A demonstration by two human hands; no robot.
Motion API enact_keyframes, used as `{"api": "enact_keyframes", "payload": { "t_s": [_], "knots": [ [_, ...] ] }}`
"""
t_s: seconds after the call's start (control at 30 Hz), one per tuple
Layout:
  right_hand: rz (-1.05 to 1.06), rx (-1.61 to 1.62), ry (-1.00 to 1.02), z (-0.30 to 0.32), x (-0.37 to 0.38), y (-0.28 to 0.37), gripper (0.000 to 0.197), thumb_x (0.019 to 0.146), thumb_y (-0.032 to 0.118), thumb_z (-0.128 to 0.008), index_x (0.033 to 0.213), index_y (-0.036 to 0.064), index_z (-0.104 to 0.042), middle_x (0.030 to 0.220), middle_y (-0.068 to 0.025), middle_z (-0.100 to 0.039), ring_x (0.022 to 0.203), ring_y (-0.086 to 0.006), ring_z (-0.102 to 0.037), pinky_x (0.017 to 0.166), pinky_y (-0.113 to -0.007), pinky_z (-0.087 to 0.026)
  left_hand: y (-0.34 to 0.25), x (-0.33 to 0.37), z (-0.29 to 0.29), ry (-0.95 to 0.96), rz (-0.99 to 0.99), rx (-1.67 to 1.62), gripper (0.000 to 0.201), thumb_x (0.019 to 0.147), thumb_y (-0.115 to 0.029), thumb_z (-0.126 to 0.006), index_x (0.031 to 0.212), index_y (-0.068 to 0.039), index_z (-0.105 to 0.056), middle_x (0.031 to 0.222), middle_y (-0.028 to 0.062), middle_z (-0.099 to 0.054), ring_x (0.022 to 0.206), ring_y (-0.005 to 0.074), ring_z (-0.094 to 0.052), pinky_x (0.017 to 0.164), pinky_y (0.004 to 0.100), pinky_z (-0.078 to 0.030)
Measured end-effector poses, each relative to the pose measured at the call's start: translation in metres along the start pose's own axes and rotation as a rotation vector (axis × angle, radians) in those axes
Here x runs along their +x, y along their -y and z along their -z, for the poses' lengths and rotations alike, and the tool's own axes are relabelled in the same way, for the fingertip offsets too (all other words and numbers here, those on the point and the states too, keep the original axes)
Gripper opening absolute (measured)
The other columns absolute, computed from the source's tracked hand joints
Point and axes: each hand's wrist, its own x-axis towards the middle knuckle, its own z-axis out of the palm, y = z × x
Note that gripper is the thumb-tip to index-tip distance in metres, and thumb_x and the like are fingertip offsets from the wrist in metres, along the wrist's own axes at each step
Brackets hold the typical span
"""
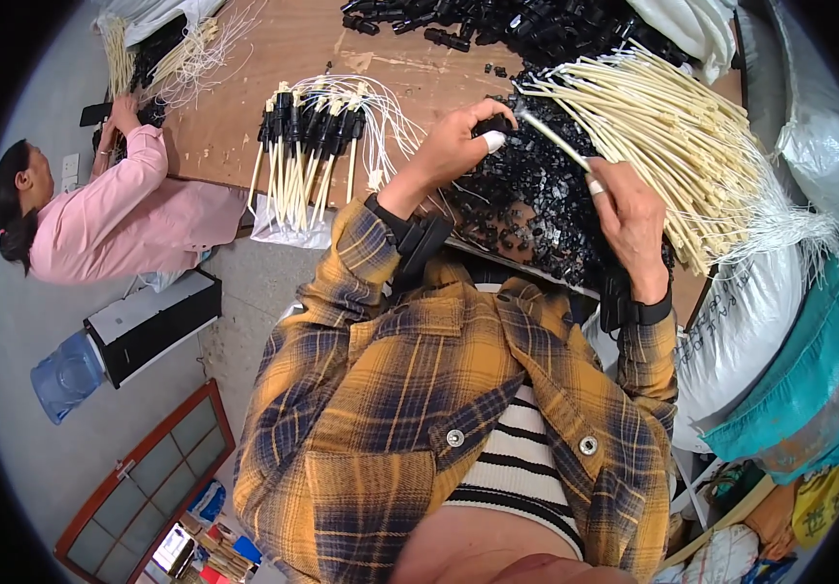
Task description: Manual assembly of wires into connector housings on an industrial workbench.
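Over the right side of the black-parts pile, the right hand pinches a cream tube — at the pile's upper left, the left hand curls its fingers; holding something, I cannot tell.

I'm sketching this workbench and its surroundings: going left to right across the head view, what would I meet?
Co-worker's pink sleeve → black-topped cream sticks → left hand → held cream rod → right hand → teal sack.
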Motion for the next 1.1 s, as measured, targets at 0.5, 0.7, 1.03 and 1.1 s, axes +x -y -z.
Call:
{"api": "enact_keyframes", "payload": {
  "t_s": [0.5, 0.7, 1.03, 1.1],
  "knots": [
    [0.265, -0.248, 0.118, -0.022, -0.007, 0.012, 0.03, 0.079, 0.015, -0.07, 0.109, 0.0125, -0.067, 0.071, -0.0062, -0.054, 0.055, -0.0246, -0.056, 0.045, -0.036, -0.042, -0.014, -0.005, -0.022, 0.102, -0.421, 0.456, 0.027, 0.066, 0.009, -0.056, 0.084, -0.01, -0.06, 0.097, 0.0044, -0.062, 0.095, 0.025, -0.057, 0.081, 0.0348, -0.041],
    [-0.269, -0.152, 0.058, 0.019, -0.005, -0.001, 0.035, 0.079, 0.013, -0.073, 0.113, 0.0096, -0.065, 0.075, -0.0161, -0.067, 0.063, -0.0266, -0.066, 0.056, -0.033, -0.05, -0.028, -0.003, -0.014, -0.049, -0.475, 0.621, 0.023, 0.085, -0.01, -0.06, 0.103, -0.024, -0.067, 0.067, -0.0039, -0.061, 0.062, 0.0109, -0.061, 0.055, 0.0297, -0.049],
    [-0.219, 0.919, 0.017, 0.0, -0.011, 0.009, 0.012, 0.081, 0.008, -0.067, 0.093, 0.0074, -0.069, 0.084, -0.0021, -0.065, 0.06, -0.0033, -0.049, 0.051, -0.018, -0.038, -0.019, -0.015, -0.007, -0.042, 0.227, 0.34, 0.013, 0.085, -0.015, -0.064, 0.094, -0.006, -0.064, 0.065, 0.0048, -0.06, 0.059, 0.015, -0.059, 0.049, 0.027, -0.043],
    [-0.066, 0.421, 0.254, -0.017, 0.0, 0.028, 0.025, 0.078, 0.01, -0.072, 0.101, 0.0067, -0.066, 0.072, 0.0016, -0.053, 0.06, -0.0049, -0.046, 0.053, -0.023, -0.037, -0.043, -0.013, -0.019, 0.056, 0.483, -0.166, 0.021, 0.089, -0.009, -0.058, 0.108, -0.004, -0.065, 0.081, -0.0016, -0.067, 0.065, 0.0069, -0.055, 0.058, 0.0254, -0.045]
  ]
}}
